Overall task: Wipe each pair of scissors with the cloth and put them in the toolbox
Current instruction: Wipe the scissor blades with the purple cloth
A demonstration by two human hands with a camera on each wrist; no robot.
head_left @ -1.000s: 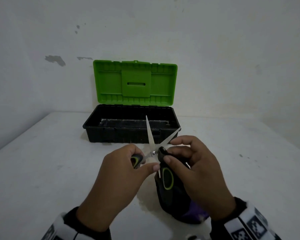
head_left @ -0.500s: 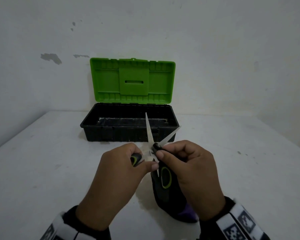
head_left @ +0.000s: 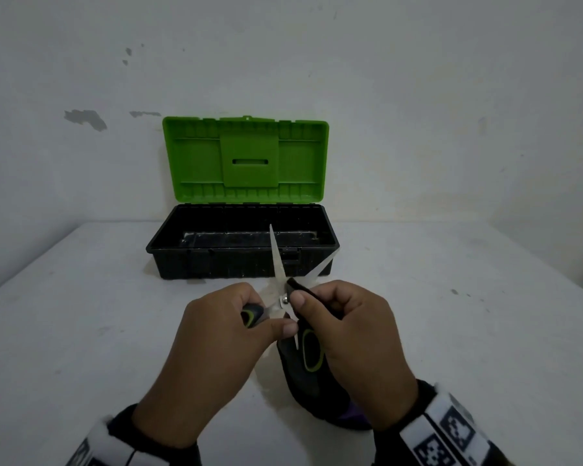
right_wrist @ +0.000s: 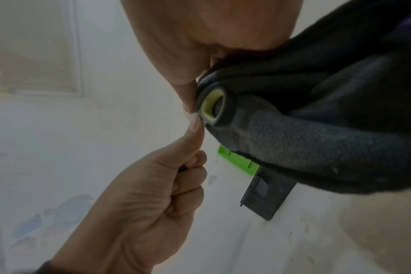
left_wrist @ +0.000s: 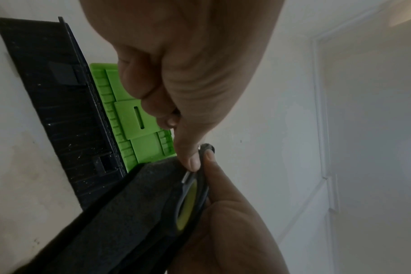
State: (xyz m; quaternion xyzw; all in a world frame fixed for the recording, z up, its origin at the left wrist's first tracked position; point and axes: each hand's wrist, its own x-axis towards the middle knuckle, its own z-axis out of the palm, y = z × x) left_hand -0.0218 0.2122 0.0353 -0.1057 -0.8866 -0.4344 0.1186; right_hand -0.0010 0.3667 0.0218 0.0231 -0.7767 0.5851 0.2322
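Note:
One pair of scissors (head_left: 276, 260) with black and lime handles is held above the table, its blades spread in a V that points at the toolbox (head_left: 243, 260). My left hand (head_left: 270, 326) grips the left handle in a fist. My right hand (head_left: 303, 299) pinches the other handle (head_left: 312, 351) near the pivot, together with a dark cloth (head_left: 303, 381) that hangs under the palm. In the right wrist view the cloth (right_wrist: 317, 129) wraps around the handle ring (right_wrist: 214, 107). In the left wrist view both thumbs meet at the scissors (left_wrist: 188, 198). The toolbox stands open with its green lid (head_left: 246, 156) upright.
The white table (head_left: 81, 331) ends at a white wall behind the toolbox. The inside of the black toolbox base is dark, and I cannot tell what lies in it. A small dark speck (head_left: 454, 291) marks the table on the right.
My right thumb and the cloth have slid a little along the handle toward the pivot. The blades stay spread and my left hand keeps its grip.

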